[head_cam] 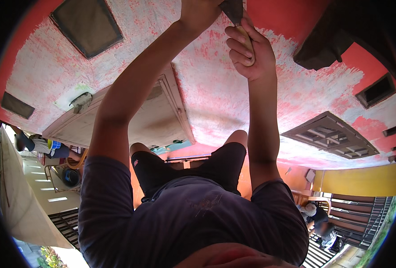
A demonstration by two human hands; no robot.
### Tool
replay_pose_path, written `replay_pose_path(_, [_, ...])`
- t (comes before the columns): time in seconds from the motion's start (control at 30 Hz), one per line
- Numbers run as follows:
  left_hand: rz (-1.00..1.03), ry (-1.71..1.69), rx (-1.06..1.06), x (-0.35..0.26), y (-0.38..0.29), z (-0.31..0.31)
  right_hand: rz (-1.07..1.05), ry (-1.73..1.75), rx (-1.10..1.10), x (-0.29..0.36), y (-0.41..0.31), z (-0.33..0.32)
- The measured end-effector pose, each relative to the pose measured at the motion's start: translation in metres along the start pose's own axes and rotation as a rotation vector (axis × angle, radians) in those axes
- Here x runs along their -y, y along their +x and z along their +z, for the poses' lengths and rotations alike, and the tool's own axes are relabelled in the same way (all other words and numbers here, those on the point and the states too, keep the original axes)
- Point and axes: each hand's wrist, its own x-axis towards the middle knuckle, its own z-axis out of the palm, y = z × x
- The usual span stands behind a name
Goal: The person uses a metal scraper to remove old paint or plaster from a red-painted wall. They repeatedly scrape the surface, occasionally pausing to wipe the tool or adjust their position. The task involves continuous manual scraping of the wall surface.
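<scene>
My right hand (251,50) grips the pale wooden handle of a scraper (235,11), fingers wrapped around it. Its dark flat blade points up toward the top of the view, where the edge cuts it off. Close beside the blade is my left hand (201,13), raised and partly out of frame. Its fingertips are hidden, so whether they press on the blade is unclear. In front of me rises a wall (211,87) with patchy red paint and pale, bared areas.
A wooden door (144,114) stands left, near a wall-mounted box (81,102). Vents (87,28) and a window (332,135) are set in the wall. A dark beam-like object (325,43) juts in at upper right. People (55,147) are behind left and right (318,217).
</scene>
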Motion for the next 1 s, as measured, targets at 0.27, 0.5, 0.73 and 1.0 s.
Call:
replay_pose_path(0.27, [-0.112, -0.03, -0.016, -0.005, 0.001, 0.004, 0.037, 0.045, -0.016, -0.001, -0.004, 0.002])
replay_pose_path(0.5, [-0.119, -0.037, -0.052, -0.009, -0.005, 0.005, 0.038, 0.083, -0.048, -0.001, -0.006, 0.003])
replay_pose_path(0.73, [-0.14, -0.097, -0.071, -0.009, 0.006, 0.002, 0.079, 0.114, 0.028, 0.002, 0.0, 0.007])
replay_pose_path(1.0, [-0.131, -0.02, -0.012, -0.011, -0.02, 0.003, 0.033, 0.11, -0.058, -0.007, -0.011, 0.004])
